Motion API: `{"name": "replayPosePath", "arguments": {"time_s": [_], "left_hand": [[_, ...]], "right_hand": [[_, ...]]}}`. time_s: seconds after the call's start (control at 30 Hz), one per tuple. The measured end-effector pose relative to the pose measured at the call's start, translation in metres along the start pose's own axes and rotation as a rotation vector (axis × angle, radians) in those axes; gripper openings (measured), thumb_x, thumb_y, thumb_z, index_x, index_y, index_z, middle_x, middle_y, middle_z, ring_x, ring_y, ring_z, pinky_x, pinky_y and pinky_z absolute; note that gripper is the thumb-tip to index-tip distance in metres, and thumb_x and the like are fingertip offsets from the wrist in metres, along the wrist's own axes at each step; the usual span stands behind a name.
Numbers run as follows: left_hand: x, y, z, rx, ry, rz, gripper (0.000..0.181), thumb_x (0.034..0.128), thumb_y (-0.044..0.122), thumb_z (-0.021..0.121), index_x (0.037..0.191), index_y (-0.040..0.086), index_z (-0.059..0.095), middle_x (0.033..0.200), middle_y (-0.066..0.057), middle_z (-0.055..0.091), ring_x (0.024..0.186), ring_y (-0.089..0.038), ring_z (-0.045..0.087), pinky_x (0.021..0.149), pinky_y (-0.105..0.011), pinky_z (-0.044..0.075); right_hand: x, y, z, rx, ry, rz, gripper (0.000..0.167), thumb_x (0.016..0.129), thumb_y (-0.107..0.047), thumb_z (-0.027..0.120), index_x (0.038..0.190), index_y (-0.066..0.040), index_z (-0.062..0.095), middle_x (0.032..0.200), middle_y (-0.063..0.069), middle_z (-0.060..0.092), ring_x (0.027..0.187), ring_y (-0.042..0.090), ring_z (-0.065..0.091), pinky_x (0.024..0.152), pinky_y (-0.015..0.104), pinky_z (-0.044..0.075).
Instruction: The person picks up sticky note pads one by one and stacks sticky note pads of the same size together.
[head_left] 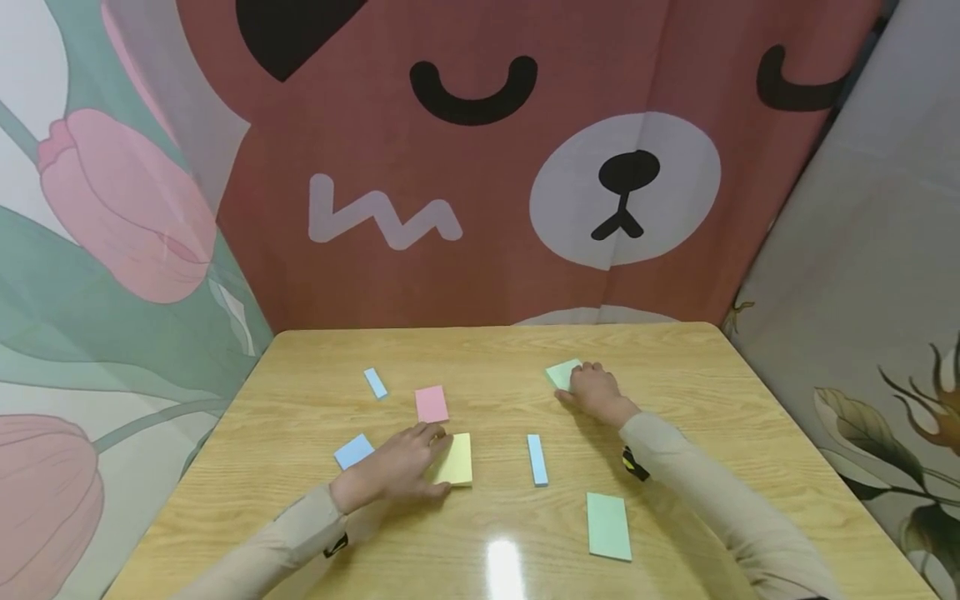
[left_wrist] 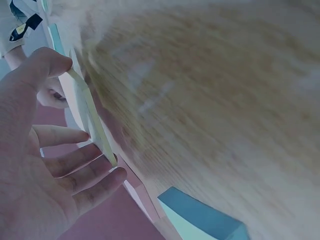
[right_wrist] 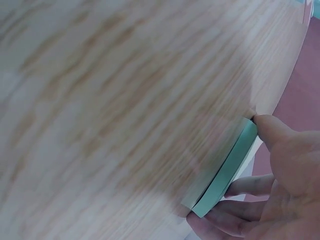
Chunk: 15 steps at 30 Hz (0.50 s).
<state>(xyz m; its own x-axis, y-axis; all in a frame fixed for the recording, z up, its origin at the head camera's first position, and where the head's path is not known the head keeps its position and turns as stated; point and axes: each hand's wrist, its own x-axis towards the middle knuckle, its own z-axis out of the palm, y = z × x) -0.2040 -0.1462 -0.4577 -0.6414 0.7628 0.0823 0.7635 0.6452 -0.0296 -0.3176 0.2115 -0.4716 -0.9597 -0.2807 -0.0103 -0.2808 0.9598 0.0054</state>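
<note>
The left hand [head_left: 401,463] pinches a yellow sticky pad [head_left: 459,460] by its edges, thumb on the near side and fingers on the far side; in the left wrist view the yellow pad [left_wrist: 90,112] spans thumb and fingertips. At the back right, the right hand [head_left: 597,393] grips a light green pad [head_left: 562,374]. The right wrist view has this green pad [right_wrist: 225,170] low against the wood, between thumb and fingers. A blue pad [head_left: 354,451] lies just left of the left hand, and a pink pad [head_left: 431,404] lies behind it.
On the wooden table [head_left: 300,517] lie a small blue strip [head_left: 376,383] at the back left, another blue strip [head_left: 537,460] between the hands, and a green rectangular pad [head_left: 609,526] at the front right. Printed cloth [head_left: 360,283] hangs behind the table.
</note>
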Motion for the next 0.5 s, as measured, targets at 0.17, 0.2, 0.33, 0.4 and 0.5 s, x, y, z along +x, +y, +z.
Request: {"name": "replayPosePath", "arguments": {"time_s": [0.17,0.2,0.33,0.4,0.5], "left_hand": [[0.005,-0.002,0.004,-0.008,-0.008,0.003,0.069,0.0892,0.048,0.065,0.134,-0.004,0.055,0.134,-0.021,0.053,0.119,-0.033,0.053,0.098,-0.044,0.047],[0.006,-0.002,0.004,-0.011,-0.010,0.005,0.069,0.0893,0.048,0.065,0.134,-0.004,0.055,0.135,-0.022,0.053,0.120,-0.034,0.053,0.098,-0.044,0.047],[0.010,-0.002,0.004,-0.019,-0.009,0.013,0.068,0.0891,0.047,0.066,0.132,-0.004,0.056,0.133,-0.021,0.054,0.120,-0.034,0.053,0.099,-0.044,0.046],[0.012,-0.002,0.005,-0.013,-0.004,0.020,0.067,0.0889,0.048,0.066,0.131,-0.004,0.056,0.131,-0.020,0.055,0.119,-0.033,0.053,0.099,-0.044,0.046],[0.014,-0.003,0.007,-0.008,-0.001,0.025,0.067,0.0882,0.048,0.067,0.130,-0.003,0.057,0.129,-0.018,0.056,0.118,-0.032,0.054,0.099,-0.043,0.046]], "right_hand": [[-0.001,-0.001,-0.001,-0.006,0.006,0.001,0.063,0.096,-0.045,0.062,0.112,0.016,0.060,0.102,0.028,0.059,0.097,0.042,0.056,0.080,0.055,0.051],[-0.002,-0.002,-0.002,-0.005,0.003,0.005,0.063,0.096,-0.045,0.062,0.112,0.016,0.060,0.102,0.028,0.059,0.097,0.042,0.056,0.080,0.055,0.051],[-0.002,-0.002,-0.002,-0.008,-0.004,0.011,0.063,0.096,-0.045,0.061,0.112,0.016,0.060,0.102,0.027,0.058,0.098,0.043,0.056,0.079,0.055,0.051],[-0.001,-0.002,-0.001,-0.010,-0.001,0.011,0.063,0.096,-0.045,0.062,0.112,0.016,0.060,0.101,0.027,0.058,0.098,0.042,0.056,0.079,0.055,0.051],[-0.002,-0.002,-0.001,-0.012,0.000,0.007,0.063,0.096,-0.045,0.062,0.113,0.016,0.060,0.101,0.027,0.058,0.097,0.042,0.056,0.079,0.054,0.051]]}}
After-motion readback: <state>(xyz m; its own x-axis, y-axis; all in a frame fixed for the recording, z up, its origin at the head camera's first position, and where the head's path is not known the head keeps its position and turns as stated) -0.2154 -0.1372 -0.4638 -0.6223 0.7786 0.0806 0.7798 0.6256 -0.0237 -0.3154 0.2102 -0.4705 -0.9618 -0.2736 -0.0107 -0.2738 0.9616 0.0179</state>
